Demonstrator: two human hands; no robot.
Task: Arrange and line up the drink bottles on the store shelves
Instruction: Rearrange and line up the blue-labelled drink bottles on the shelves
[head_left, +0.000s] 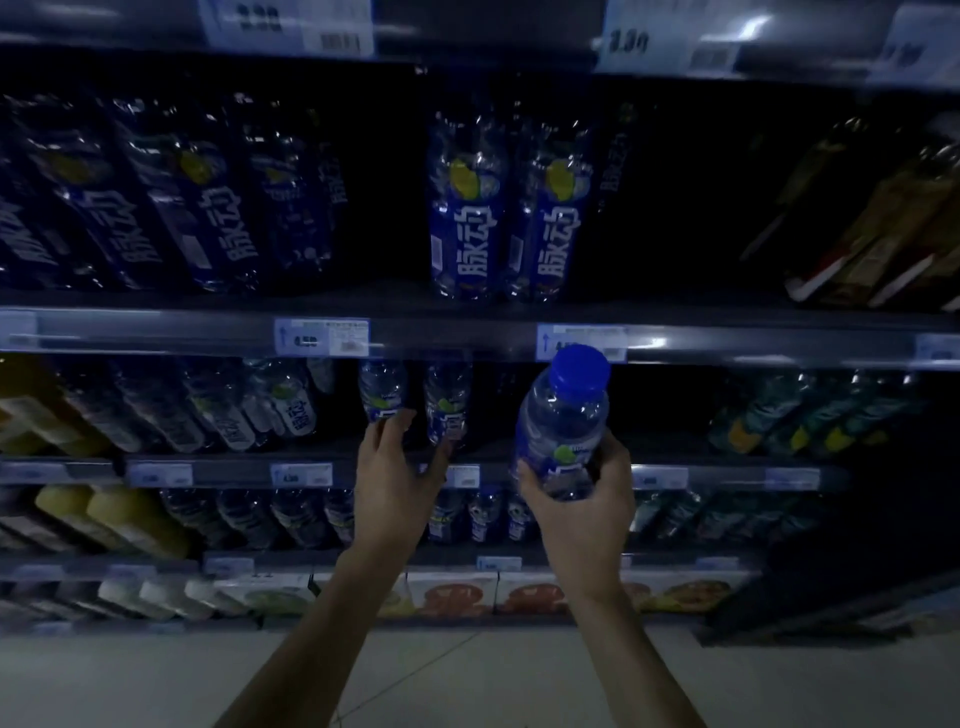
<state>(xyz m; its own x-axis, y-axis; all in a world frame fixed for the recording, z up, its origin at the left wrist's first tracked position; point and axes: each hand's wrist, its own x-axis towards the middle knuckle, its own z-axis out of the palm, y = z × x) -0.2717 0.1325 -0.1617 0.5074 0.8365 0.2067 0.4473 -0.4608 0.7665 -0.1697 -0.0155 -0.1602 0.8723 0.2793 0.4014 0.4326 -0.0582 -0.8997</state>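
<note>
Dim store aisle, everything placed relative to the middle shelf rail (467, 332) running across the view. Right hand (582, 499) is gripping a clear bottle with a blue cap (563, 415) around its lower body, fingers wrapped on the label; the bottle is standing upright in front of the shelves, its cap overlapping the rail and a price tag (582, 343) clipped there. Left hand (400, 467) is reaching in just below the rail, fingers spread fairly wide, fingertips touching the bottom of one small bottle (383, 387) on the shelf under the rail, not closed around it; a second small bottle (448, 400) is standing just beside it, thumb close to its base. Above the rail, two tall blue-labelled bottles (511, 208) are standing side by side, touching, with dark gaps on both sides. Further left above the rail a row of the same blue bottles (156, 197) is sitting. Far right above the rail, brownish bottles (883, 223), blurred. Below the rail at far left, yellow drinks (36, 410). Pale floor (130, 680) at the bottom.
</note>
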